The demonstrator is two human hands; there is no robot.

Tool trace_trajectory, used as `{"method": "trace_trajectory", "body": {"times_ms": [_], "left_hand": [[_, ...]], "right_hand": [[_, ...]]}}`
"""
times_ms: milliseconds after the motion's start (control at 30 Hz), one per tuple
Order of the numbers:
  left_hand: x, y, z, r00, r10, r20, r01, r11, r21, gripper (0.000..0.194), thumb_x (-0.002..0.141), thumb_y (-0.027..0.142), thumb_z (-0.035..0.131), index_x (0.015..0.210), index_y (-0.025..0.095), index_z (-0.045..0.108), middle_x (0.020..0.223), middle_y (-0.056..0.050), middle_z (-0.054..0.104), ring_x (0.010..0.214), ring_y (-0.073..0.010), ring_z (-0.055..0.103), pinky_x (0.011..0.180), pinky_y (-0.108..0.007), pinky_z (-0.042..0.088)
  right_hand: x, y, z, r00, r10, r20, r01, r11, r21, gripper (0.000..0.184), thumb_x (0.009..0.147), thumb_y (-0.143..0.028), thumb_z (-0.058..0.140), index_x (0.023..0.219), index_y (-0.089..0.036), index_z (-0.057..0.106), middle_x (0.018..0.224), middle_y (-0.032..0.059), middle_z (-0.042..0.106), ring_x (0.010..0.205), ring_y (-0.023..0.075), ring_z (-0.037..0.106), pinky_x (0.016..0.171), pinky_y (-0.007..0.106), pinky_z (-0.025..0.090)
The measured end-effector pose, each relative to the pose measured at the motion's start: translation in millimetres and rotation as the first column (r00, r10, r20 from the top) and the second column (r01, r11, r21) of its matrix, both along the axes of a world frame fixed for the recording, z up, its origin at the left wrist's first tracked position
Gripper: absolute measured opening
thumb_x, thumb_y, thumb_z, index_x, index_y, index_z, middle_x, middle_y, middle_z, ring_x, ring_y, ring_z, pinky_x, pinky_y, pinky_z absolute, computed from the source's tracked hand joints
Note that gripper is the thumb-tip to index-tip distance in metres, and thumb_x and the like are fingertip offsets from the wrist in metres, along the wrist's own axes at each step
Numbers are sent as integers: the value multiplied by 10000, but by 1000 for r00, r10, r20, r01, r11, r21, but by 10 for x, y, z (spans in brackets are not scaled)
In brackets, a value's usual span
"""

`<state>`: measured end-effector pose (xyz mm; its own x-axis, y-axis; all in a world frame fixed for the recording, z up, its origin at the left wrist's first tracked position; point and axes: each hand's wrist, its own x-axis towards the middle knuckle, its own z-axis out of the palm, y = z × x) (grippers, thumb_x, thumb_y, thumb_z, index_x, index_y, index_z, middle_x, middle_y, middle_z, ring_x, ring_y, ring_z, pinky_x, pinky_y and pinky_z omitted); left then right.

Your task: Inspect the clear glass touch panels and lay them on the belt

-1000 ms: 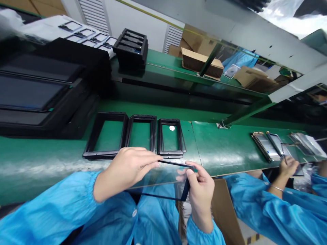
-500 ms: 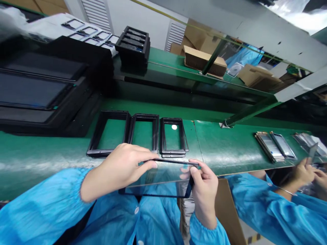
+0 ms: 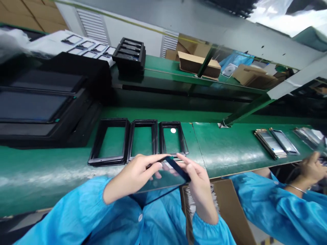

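Black borders the glass panel (image 3: 162, 182), which I see tilted in front of the near edge of the green desk (image 3: 230, 146). The left hand (image 3: 135, 175) has its fingers pinching the panel's upper side; the right hand (image 3: 200, 180) has its fingers closed around the dark border at the other end. Just in from the desk's near edge, three stacks of black frames (image 3: 95, 148) lie side by side. Farther right along that edge, flat panels (image 3: 270, 144) lie near a co-worker's hand (image 3: 310, 166).
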<state>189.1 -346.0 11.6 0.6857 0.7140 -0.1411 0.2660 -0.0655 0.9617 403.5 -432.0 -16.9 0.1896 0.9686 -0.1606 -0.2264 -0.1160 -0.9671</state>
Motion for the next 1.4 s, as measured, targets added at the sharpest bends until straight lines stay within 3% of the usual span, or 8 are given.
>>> {"method": "trace_trajectory", "body": {"times_ms": [133, 467, 733, 833, 967, 1200, 1300, 1400], "left_hand": [[-50, -94, -77, 973, 205, 107, -164, 937, -309, 538, 1040, 473, 590, 1479, 165, 647, 1209, -162, 812, 893, -256, 827, 684, -290, 657], [-52, -171, -145, 949, 297, 106, -236, 893, -384, 604, 974, 538, 685, 1399, 108, 665, 1204, -217, 803, 861, -301, 831, 651, -329, 690], [-102, -9, 39, 994, 4, -112, 22, 973, 229, 657, 947, 369, 724, 1579, 378, 546, 1461, -33, 708, 1264, -287, 725, 1072, -371, 592], [-137, 25, 115, 982, -116, -151, 132, 986, 103, 560, 986, 345, 661, 1541, 377, 591, 1230, -23, 820, 1041, -262, 807, 933, -338, 641], [-229, -25, 100, 971, 235, 36, -222, 950, -222, 449, 972, 443, 699, 1370, 238, 669, 1061, -112, 839, 777, -249, 815, 635, -293, 641], [-237, -87, -61, 855, 503, 127, -446, 838, -316, 624, 877, 530, 802, 1345, 207, 545, 1056, -139, 821, 709, -266, 807, 533, -309, 626], [-259, -59, -94, 881, 458, 118, -443, 887, -133, 530, 949, 501, 724, 1366, 233, 536, 1236, -160, 780, 875, -293, 822, 643, -357, 666], [-270, 4, -20, 930, 367, 38, -353, 856, 378, 448, 999, 376, 666, 1432, 281, 600, 1508, -121, 651, 1341, -321, 665, 1094, -478, 574]], "right_hand": [[81, 25, -62, 991, -132, 10, 132, 991, -14, 408, 948, -587, 737, 1037, -213, 874, 965, 111, 863, 724, 259, 834, 693, 333, 681], [14, 18, 92, 965, -176, 195, 158, 982, 106, 488, 1018, -529, 637, 707, -191, 802, 642, 63, 801, 521, 198, 754, 545, 263, 610], [-122, 118, 141, 951, 78, 299, -107, 991, 82, 290, 955, -406, 718, 780, -202, 824, 661, 29, 804, 552, 176, 754, 585, 243, 605], [-39, 141, 131, 988, 123, 98, -132, 987, 91, 380, 966, -542, 699, 1079, -211, 845, 819, 55, 850, 689, 217, 810, 685, 306, 656], [326, 35, -8, 997, -71, 29, 69, 994, 82, 545, 1019, -647, 581, 1242, -197, 793, 1098, 138, 849, 964, 269, 830, 878, 389, 662], [284, -108, -244, 974, -225, -26, 225, 974, -3, 516, 874, -544, 800, 1238, -182, 742, 811, 90, 846, 604, 259, 802, 608, 342, 657], [166, -100, -168, 953, -302, 35, 302, 953, -4, 400, 878, -476, 810, 1139, -184, 732, 766, 75, 837, 560, 243, 788, 570, 312, 636], [126, -99, -71, 958, -271, 89, 271, 962, 10, 369, 888, -489, 798, 1080, -183, 726, 762, 81, 838, 562, 250, 792, 566, 318, 641]]}}
